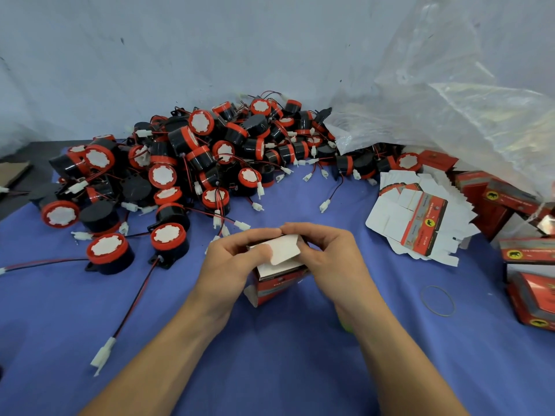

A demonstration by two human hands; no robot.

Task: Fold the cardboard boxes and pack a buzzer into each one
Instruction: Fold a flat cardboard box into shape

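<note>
A small red cardboard box [277, 288] stands upright on the blue cloth at the centre, its white top flap [283, 250] bent over the opening. My left hand [232, 256] grips the box's left side, thumb on the flap. My right hand [326, 250] curls round its right side, fingers over the far edge. What is inside the box is hidden. A big heap of black-and-red buzzers [192, 163] with red-black wires lies behind. Two single buzzers [109, 253] [169, 240] sit just left of my hands.
Flat unfolded boxes [420, 217] fan out at the right. Folded red boxes [531, 265] stack along the right edge under a clear plastic bag [450, 100]. A rubber band [438, 300] lies right of my forearm. A loose white connector [103, 354] lies lower left.
</note>
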